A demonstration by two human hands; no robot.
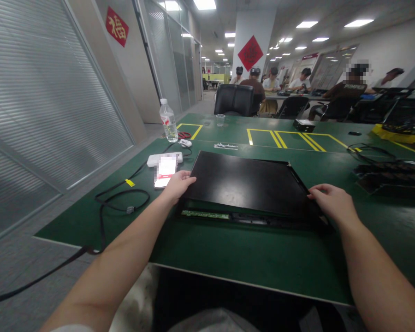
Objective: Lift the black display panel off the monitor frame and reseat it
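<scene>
Around one black panel were two hands: the left hand at nine o'clock, the right hand at three. One circuit board lay at eight; one bottle and one mouse at ten; one cup at eleven. Two red signs hung at eleven and twelve. At least six people were between twelve and two.
</scene>
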